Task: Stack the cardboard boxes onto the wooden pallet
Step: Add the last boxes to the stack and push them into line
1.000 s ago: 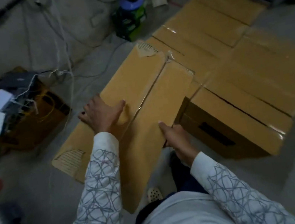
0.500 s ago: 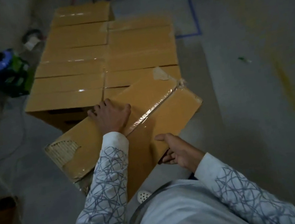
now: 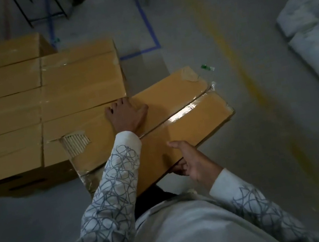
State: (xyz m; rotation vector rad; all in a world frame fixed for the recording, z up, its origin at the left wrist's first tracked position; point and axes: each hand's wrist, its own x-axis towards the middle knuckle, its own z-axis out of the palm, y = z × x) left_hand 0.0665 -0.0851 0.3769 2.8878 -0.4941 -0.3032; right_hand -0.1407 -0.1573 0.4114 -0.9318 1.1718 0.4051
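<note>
A taped box (image 3: 185,116) is held tilted above the floor (image 3: 261,124), just beside the stacked boxes (image 3: 43,98), pressed on top by the flat, spread left hand (image 3: 126,115) and gripped at its near edge by the right hand (image 3: 193,161), fingers (image 3: 179,168) curled beneath.

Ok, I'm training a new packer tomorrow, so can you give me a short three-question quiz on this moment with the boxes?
1. True or false: the left hand lies flat on top of the carried box.
2. Which of the hands curls round the box's near edge, thumb on top and fingers beneath? A) left B) right C) neither
3. Fill in: the tape line on the floor beyond the box is ____.

Key: 1 true. 2 B, the right hand. 3 blue.
</note>
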